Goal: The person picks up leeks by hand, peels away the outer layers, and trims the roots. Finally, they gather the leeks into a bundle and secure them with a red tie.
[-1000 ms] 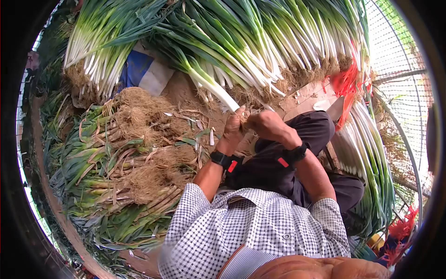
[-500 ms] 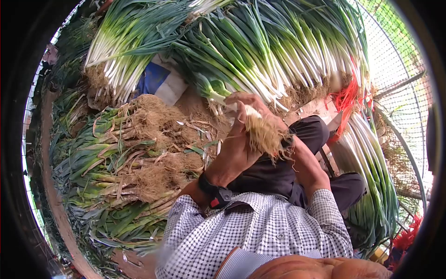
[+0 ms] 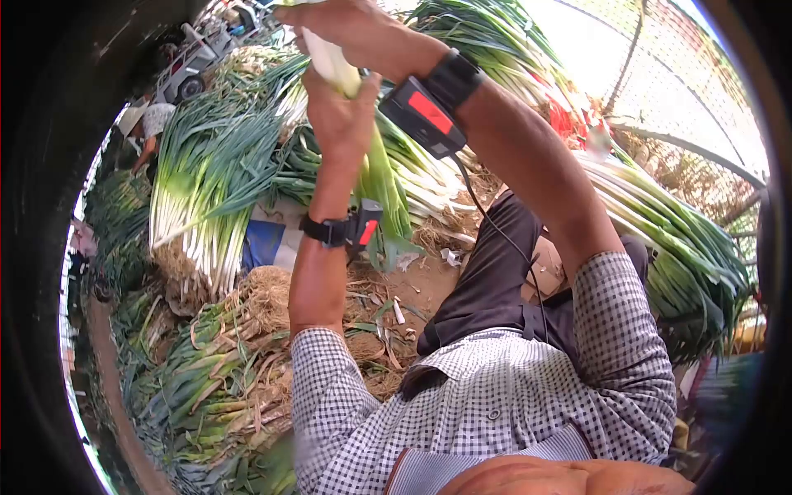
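A leek is held up at the top of the view, its white stalk pointing up and its green leaves hanging down below. My left hand is closed around the stalk where white turns green. Higher up, my right hand is closed at the white end; part of its fingers and the root end are cut off or hidden. Behind the hands lie trimmed leeks with clean white stalks. At the lower left is a pile of untrimmed leeks with brown roots and dry leaves.
A bundle of leeks lies at left, beside a blue cloth or sheet. More leeks lie at right near red ties and a wire mesh fence. Another person and a cart are at upper left.
Both hands have risen from near my lap to the top of the view, arms stretched out. The leek's rooty end was facing me; now its leaves hang toward me. The view has shifted.
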### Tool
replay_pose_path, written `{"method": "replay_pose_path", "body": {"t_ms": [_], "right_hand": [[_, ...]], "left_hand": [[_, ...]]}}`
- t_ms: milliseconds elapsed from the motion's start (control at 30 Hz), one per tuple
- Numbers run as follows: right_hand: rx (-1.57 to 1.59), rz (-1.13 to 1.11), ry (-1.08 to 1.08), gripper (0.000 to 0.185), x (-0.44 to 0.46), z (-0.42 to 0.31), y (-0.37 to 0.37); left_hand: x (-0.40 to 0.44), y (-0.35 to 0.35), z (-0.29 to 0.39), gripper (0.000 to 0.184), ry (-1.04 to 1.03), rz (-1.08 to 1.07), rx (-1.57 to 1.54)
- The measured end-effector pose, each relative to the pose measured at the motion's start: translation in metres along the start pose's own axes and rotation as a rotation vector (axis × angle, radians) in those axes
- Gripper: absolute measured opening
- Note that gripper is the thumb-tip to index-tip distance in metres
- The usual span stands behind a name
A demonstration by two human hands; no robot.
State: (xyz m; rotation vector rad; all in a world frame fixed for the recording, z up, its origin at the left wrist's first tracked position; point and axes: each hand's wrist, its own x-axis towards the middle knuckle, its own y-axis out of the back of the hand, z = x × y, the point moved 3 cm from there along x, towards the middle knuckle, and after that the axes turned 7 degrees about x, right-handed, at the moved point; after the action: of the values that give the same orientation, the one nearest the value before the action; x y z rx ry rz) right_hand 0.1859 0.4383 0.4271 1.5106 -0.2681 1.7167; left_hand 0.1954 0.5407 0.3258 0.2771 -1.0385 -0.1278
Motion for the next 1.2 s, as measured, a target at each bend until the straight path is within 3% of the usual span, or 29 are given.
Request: {"method": "replay_pose_path", "body": {"t_ms": [33,67,133,233,267,300,333,367,433,500,533,667,767,867,1133,1200], "right_hand": [[0.091,0.036,0.085,0.022,-0.002,-0.002,0.011],[0.224,-0.016,-0.069,0.02,-0.006,-0.003,0.026],[0.509,-0.099,-0.363,0.02,-0.024,-0.018,0.06],[0.061,-0.027,-0.093,0.018,-0.08,-0.02,0.076],[-0.148,-0.236,-0.104,0.024,-0.127,-0.01,0.057],[0.324,-0.274,-0.653,0.043,-0.145,-0.03,0.047],[0.696,-0.042,-1.215,0.063,-0.168,-0.054,0.039],[0.531,-0.21,-1.078,0.069,-0.171,-0.062,0.036],[0.486,-0.01,-0.966,0.065,-0.206,-0.067,-0.005],[0.889,-0.084,-1.196,0.063,-0.184,-0.088,0.019],[1.009,0.018,-1.25,0.058,-0.188,-0.091,0.016],[1.178,0.333,-1.34,0.038,-0.199,-0.092,0.013],[1.168,0.422,-1.399,0.039,-0.204,-0.098,0.012],[1.058,0.424,-1.438,0.04,-0.211,-0.101,0.015],[1.153,0.182,-1.42,0.049,-0.239,-0.084,0.026],[1.105,0.166,-1.463,0.042,-0.242,-0.091,0.025]], "left_hand": [[0.003,-0.005,-0.005,0.058,0.08,-0.028,-0.101],[0.005,-0.005,-0.002,0.05,0.025,-0.038,-0.03],[0.009,-0.004,-0.003,0.045,0.199,-0.227,-0.188],[0.015,-0.004,-0.028,0.038,0.289,-0.294,-0.339],[0.016,-0.005,-0.022,0.038,0.296,-0.224,-0.328],[0.014,-0.008,-0.021,0.046,0.252,-0.244,-0.455],[0.011,-0.013,-0.022,0.047,0.293,-0.263,-0.524],[0.011,-0.02,-0.021,0.048,0.337,-0.285,-0.595],[0.008,-0.029,-0.01,0.049,0.351,-0.349,-0.644],[0.015,-0.036,0.002,0.05,0.367,-0.422,-0.707],[0.016,-0.035,0.01,0.05,0.392,-0.461,-0.742],[0.016,-0.037,0.015,0.06,0.373,-0.594,-0.859],[0.014,-0.045,0.015,0.068,0.38,-0.61,-0.909],[0.006,-0.056,0.004,0.066,0.44,-0.595,-0.996],[-0.004,-0.065,-0.004,0.052,0.519,-0.664,-0.806],[-0.012,-0.077,-0.013,0.046,0.536,-0.621,-0.756]]}}
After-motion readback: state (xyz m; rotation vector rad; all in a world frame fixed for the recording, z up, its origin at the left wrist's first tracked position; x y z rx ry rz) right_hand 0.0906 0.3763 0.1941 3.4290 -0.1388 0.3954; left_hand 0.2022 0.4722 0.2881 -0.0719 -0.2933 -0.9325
